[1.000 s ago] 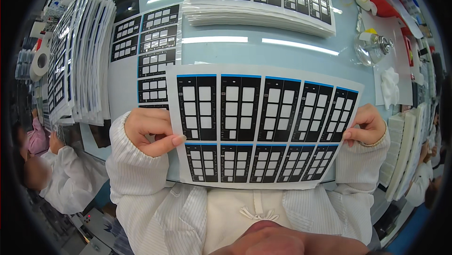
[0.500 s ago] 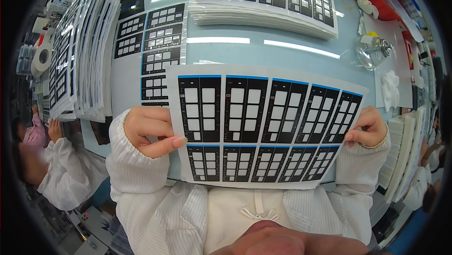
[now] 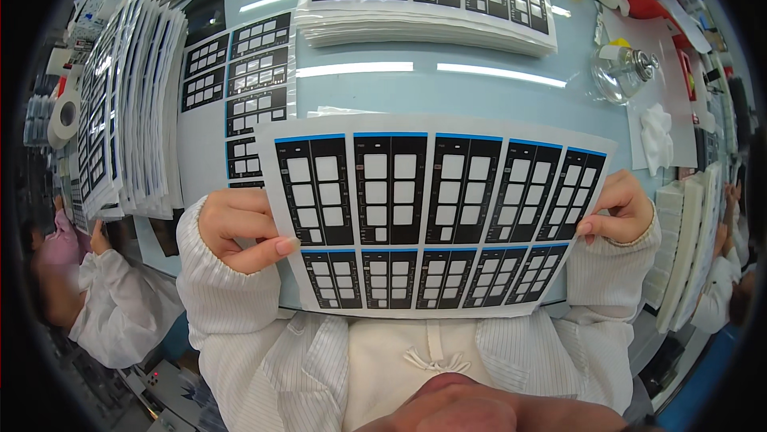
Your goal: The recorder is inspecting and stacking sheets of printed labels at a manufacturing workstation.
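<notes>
A white printed sheet is held up in front of me, tilted toward my view. It carries two rows of black panels with blue top strips and white squares. My left hand pinches its left edge, thumb in front and fingers partly behind the paper. On the opposite edge my right hand grips it the same way. Beyond it, on the pale blue table, a thick stack of similar sheets lies at the far middle. More printed panels show on a flat sheet to the left, partly covered by the held one.
A fanned pile of sheets stands at the left, near a white tape roll. To the right are a glass bottle, a crumpled white tissue and white stacked strips. A co-worker's white sleeve shows at far left.
The held sheet has shifted slightly left in view, both hands still gripping its edges. The table and the things on it also appear slightly further left.
</notes>
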The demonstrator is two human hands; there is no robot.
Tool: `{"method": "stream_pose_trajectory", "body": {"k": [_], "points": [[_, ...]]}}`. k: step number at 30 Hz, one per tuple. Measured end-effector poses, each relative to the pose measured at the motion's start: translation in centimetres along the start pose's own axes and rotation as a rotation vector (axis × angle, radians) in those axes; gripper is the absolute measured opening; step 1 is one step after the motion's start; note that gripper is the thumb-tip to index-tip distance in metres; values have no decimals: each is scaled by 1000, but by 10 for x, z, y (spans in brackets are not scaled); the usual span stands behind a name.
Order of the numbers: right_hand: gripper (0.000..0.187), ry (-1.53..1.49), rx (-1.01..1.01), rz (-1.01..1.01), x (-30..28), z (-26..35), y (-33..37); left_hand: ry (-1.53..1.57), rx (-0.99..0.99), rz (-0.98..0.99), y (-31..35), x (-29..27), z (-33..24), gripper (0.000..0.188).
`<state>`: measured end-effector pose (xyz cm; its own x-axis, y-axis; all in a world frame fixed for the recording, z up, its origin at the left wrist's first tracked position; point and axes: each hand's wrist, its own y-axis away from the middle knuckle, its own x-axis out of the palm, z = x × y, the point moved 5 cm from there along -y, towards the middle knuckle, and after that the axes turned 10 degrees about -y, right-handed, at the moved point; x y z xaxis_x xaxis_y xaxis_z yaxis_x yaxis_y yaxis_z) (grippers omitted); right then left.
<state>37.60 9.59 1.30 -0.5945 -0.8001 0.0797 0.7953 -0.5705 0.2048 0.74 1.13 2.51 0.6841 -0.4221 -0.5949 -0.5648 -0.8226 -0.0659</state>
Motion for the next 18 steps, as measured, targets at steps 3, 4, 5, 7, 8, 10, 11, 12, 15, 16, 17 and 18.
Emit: {"method": "stream_pose_trajectory", "body": {"k": [3,4,5,7,8,10,11,12,15,16,17,18], "points": [[10,4,-22,10,0,0,0,5,62,-19,-2,0,0,16],[10,3,-21,5,-1,0,0,6,65,-15,-2,0,-1,16],[10,21,-26,20,-1,0,0,0,44,-8,-2,0,-1,15],[9,39,-29,28,-1,-1,0,1,37,-11,-1,1,2,14],[9,46,-29,33,-1,0,0,3,41,-6,-1,0,1,14],[8,60,-29,44,0,2,0,-25,-21,36,-1,-1,1,13],[8,62,-45,45,1,3,0,-10,-6,12,-1,-1,1,13],[8,63,-42,38,1,3,0,-7,0,16,-2,0,1,13],[8,62,-47,52,0,1,1,-6,-4,13,-1,-1,1,11],[8,61,-45,46,1,2,1,-5,0,17,-1,-1,1,11],[9,61,-34,29,2,3,0,-13,9,21,-3,-1,0,11],[10,61,-23,12,2,5,1,-23,18,25,-4,-2,-1,11]]}}
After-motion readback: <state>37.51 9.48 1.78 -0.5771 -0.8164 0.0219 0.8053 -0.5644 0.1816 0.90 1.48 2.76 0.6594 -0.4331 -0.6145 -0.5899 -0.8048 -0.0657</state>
